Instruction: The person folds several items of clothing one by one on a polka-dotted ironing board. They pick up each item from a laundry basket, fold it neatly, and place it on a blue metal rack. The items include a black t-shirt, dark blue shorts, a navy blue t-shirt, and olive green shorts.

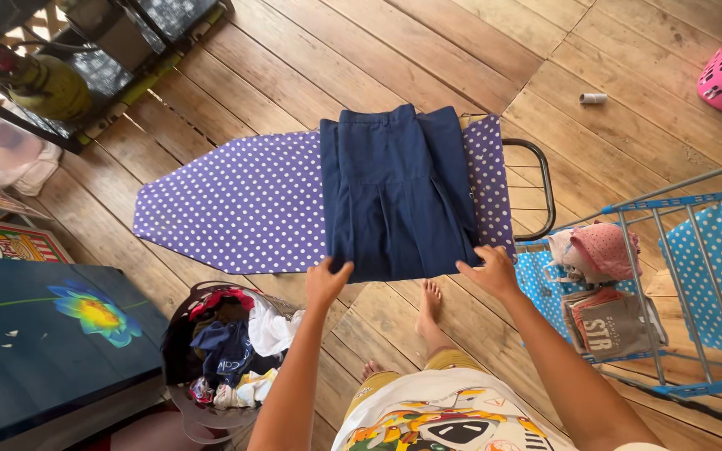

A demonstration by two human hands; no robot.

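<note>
Head view: both hands (327, 284) (490, 271) grip navy skirt's (394, 192) near hem

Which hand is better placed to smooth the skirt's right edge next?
Right, probably. The right hand already rests on that corner of the navy skirt; the left hand grips the opposite hem corner.

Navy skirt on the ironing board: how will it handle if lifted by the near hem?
Probably floppy: the navy skirt lies flat, draping over the ironing board edge. Likely light, since left hand and right hand grip just the hem. Pleats may fall open.
</note>
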